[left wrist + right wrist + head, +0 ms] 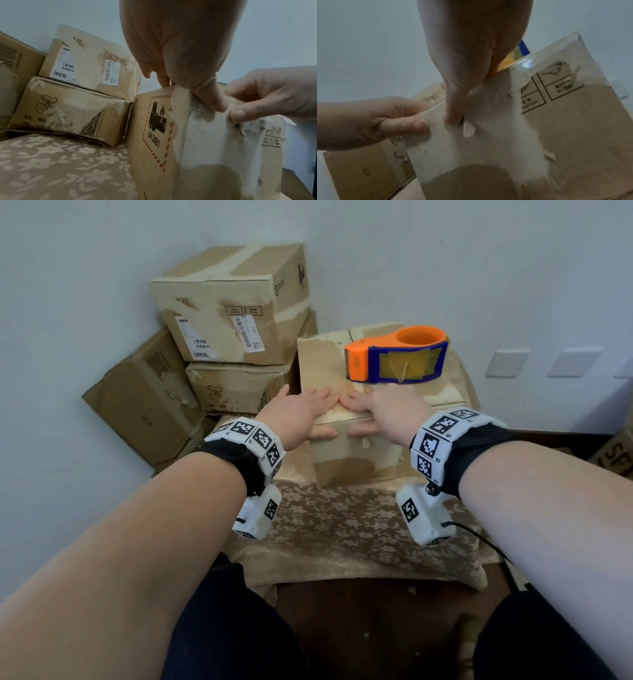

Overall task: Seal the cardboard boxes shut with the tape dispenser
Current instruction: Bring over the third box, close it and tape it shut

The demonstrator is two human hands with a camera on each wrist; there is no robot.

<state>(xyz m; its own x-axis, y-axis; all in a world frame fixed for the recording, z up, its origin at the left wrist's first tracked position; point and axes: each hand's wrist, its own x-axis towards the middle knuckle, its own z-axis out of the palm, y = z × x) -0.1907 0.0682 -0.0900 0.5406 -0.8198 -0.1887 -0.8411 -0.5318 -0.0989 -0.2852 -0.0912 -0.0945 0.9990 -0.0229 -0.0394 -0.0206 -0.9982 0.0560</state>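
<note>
A worn cardboard box [346,453] stands on the cloth-covered table, its flaps down and pale tape residue over its top and front. An orange and blue tape dispenser [397,356] lies on its side on the far part of the box top. My left hand [322,416] and right hand [363,417] sit side by side at the near top edge. Their fingers lie flat on the top and their thumbs press the front face. The left thumb [214,100] and the right thumb [452,116] almost meet on the box [214,148]. Neither hand touches the dispenser.
Three more cardboard boxes are piled against the wall at the back left: a taped one on top [233,302], a flatter one under it [236,386], and a tilted one [144,398]. The floral tablecloth [342,525] reaches toward me. Another box edge [613,453] shows at the right.
</note>
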